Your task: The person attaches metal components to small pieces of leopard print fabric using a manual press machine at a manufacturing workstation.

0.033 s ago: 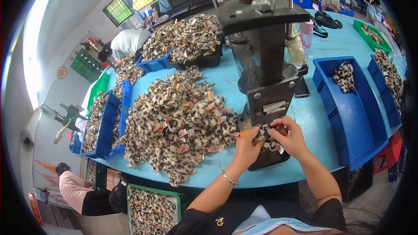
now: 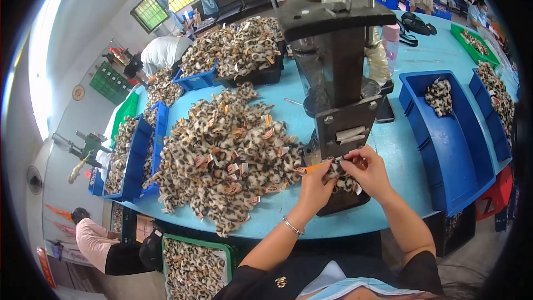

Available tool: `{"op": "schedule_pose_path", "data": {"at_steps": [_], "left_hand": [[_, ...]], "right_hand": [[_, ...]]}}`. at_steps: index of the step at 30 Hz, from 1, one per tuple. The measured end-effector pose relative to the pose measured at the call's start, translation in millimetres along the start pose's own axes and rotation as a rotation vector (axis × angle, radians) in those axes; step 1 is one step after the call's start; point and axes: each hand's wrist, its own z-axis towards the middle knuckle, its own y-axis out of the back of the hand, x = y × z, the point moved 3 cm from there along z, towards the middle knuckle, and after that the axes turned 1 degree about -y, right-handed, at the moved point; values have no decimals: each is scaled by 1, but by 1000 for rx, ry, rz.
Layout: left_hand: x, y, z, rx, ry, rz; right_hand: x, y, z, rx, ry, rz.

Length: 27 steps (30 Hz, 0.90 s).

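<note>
Both hands meet at the foot of a dark metal hand press [image 2: 340, 66] with a spring on top. Between them is a small leopard-print plush piece [image 2: 345, 182] with a white tag hanging off it. My left hand [image 2: 316, 188], a silver bangle at its wrist, pinches the piece's left side. Thumb and fingers of my right hand [image 2: 367, 171] close on its upper right part. An orange strip shows beside my left fingertips. The fingers cover much of the piece. Left of my hands lies a big heap of similar plush pieces [image 2: 222, 155], many with tags.
A blue bin [image 2: 419, 133] on the right holds one plush piece. Filled blue bins [image 2: 133, 172] stand left. A green crate [image 2: 229, 253] of pieces sits below the table edge. A pink bottle [image 2: 390, 50] and a phone [image 2: 385, 112] are behind the press. Other people work around the room.
My right fingers have shifted very slightly on the plush piece. Everything else looks the same.
</note>
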Motion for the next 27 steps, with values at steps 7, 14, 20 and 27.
{"op": "schedule_pose_path", "data": {"at_steps": [7,14,20,27], "left_hand": [[2,2,4,31,58,-65],[-4,6,11,137,80,-110],[-2,5,10,168,135,-120],[-1,4,10,167,100,-175]], "right_hand": [[18,4,23,267,-130,-110],[-5,2,48,401,-128,-80],[27,0,61,687,100,-105],[12,11,51,571,-103,-107]]}}
